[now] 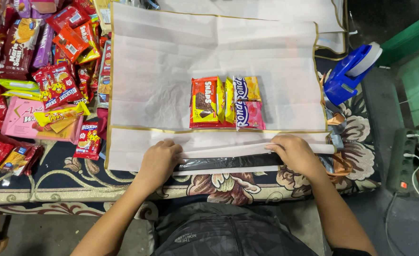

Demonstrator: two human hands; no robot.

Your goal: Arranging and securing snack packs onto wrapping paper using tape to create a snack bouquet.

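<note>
— Left hand [159, 159], what was it doing?

— It lay palm down on the near edge of the white sheet [171, 66], fingers curled over a fold and pressing it flat. It was not clenched around anything; it pinned the paper.

— And the right hand [294, 154]?

— Same edge, further along. Its fingers pinched the rolled strip of the sheet's near border, thumb side toward the middle. The two hands were well apart, one toward each end of the fold.

— Which way did that fold run?

— Its long axis ran left to right across the view, parallel to the person's body. A dark glossy strip [228, 162] showed just beneath it, running the same way.

— Where did the sheet itself lie?

— Spread on a patterned floral cloth [219, 182], gold-trimmed at its edges, reaching away from the person.

— Anything on it?

— Three snack packets side by side at the middle: a red and yellow chocolate bar packet [204, 102], a yellow wafer packet [245, 88] and a pink wafer packet [249, 116] below it, their long sides pointing away from the person.

— Around it?

— A heap of snack packets [43, 71] to the left, and a blue tape dispenser [349, 71] to the right, just beside the sheet's far corner.
</note>
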